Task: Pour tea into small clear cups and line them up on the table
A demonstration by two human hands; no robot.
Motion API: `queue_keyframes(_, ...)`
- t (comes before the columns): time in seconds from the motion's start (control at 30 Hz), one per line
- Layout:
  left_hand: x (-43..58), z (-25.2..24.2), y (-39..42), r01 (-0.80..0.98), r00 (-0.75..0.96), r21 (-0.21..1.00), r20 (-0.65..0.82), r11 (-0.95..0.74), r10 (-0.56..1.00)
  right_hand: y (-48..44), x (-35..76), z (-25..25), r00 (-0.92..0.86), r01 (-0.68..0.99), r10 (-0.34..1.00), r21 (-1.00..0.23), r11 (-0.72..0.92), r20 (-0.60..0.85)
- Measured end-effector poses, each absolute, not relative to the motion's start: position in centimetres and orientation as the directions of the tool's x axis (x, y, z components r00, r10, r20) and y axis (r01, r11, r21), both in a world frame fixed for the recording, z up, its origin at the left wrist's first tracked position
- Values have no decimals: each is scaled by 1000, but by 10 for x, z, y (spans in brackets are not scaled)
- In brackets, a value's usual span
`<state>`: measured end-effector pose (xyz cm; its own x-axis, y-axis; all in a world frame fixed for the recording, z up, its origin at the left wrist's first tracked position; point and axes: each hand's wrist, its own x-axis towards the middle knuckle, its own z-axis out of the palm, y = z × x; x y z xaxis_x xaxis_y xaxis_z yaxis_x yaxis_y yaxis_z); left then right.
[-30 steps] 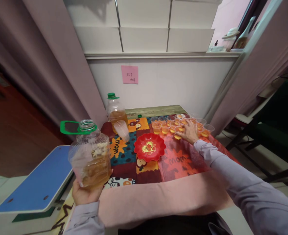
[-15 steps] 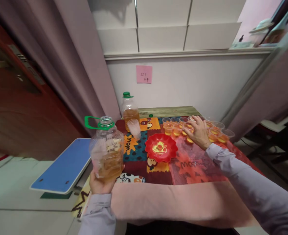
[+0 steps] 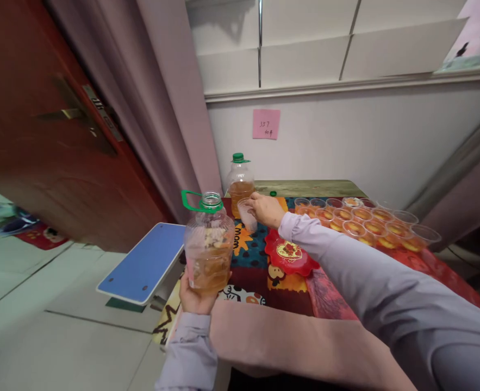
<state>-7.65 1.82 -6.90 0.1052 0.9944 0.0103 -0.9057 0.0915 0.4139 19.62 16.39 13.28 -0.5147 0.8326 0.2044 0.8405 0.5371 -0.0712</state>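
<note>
My left hand (image 3: 199, 296) holds up a large clear jug (image 3: 208, 255) from below. The jug has no cap, a green ring handle on its neck and amber liquid in its lower part. Over at the stack of clear plastic cups (image 3: 248, 217), my right hand (image 3: 264, 209) has its fingers closed at the rim; whether one cup or several are pinched I cannot tell. Behind the stack stands a second jug (image 3: 242, 187) with a green cap, holding similar liquid. A red scalloped plate (image 3: 291, 255) lies partly under my right forearm.
Rows of clear cups with amber liquid (image 3: 364, 228) stand on the table's right side. A small green cap (image 3: 273, 194) lies near the back edge. To the left is a blue-topped stool (image 3: 144, 263). A pink note (image 3: 266, 124) is stuck to the wall.
My right hand has moved left from the filled cups to the cup stack, its fingers now closing there. My left hand still holds the jug. The view has turned left.
</note>
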Motion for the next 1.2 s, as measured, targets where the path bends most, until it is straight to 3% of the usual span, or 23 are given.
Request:
queue_keyframes(0.17, -74, -73, 17, -915, 48, 400, -41, 61, 998, 182, 180, 127, -524, 842, 840, -63, 536, 141)
queue_keyframes(0.43, -71, -64, 15, -912, 69, 401, -54, 85, 996, 187, 185, 119, -487, 844, 839, -115, 523, 243)
queue_keyframes(0.53, -67, -57, 13, -911, 58, 405, -56, 76, 997, 183, 195, 126, -446, 827, 817, -181, 533, 366)
queue_keyframes(0.63, -66, -54, 12, -910, 39, 407, -104, 79, 994, 168, 225, 132, -355, 751, 717, -274, 601, 600)
queue_keyframes(0.7, -67, -56, 12, -911, 20, 406, -129, 72, 991, 152, 256, 128, -315, 723, 659, -277, 633, 683)
queue_keyframes(0.77, -69, -59, 14, -910, 4, 410, -132, 58, 991, 132, 289, 114, -335, 738, 672, -260, 623, 660)
queue_keyframes(1.0, -69, -53, 16, -898, -17, 438, -128, 41, 992, 80, 348, 26, -400, 827, 846, -258, 499, 353)
queue_keyframes(1.2, -63, -37, 14, -865, -86, 502, -184, 18, 979, 72, 345, 13, -419, 843, 853, -217, 493, 312)
